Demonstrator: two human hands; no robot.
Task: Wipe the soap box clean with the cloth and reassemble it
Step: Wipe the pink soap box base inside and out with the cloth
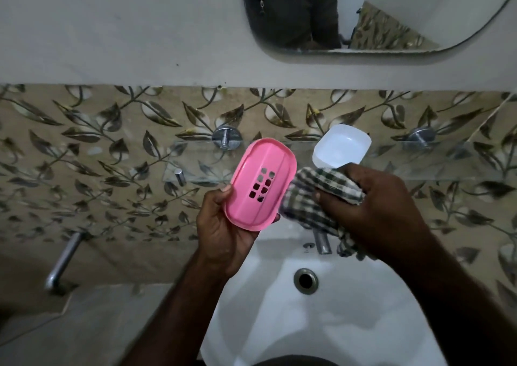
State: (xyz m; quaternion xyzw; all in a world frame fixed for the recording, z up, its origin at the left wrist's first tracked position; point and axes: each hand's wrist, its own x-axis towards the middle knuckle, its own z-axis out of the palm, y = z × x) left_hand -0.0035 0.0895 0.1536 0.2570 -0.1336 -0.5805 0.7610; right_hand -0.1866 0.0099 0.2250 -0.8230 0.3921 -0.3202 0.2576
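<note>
While our left hand (223, 227) grips the pink slotted plastic tray (270, 158) and right hand (375, 206) the green-checked cloth (307, 209), the translucent white tub (344, 147) awaits reassembly.

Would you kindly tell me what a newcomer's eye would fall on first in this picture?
The bright pink oval plastic soap tray with drain slots stands out at centre, held in the left hand above the white ceramic basin. Beside it, the right hand grips a green-and-white checked cloth, with a translucent white plastic shell showing just above.
</note>
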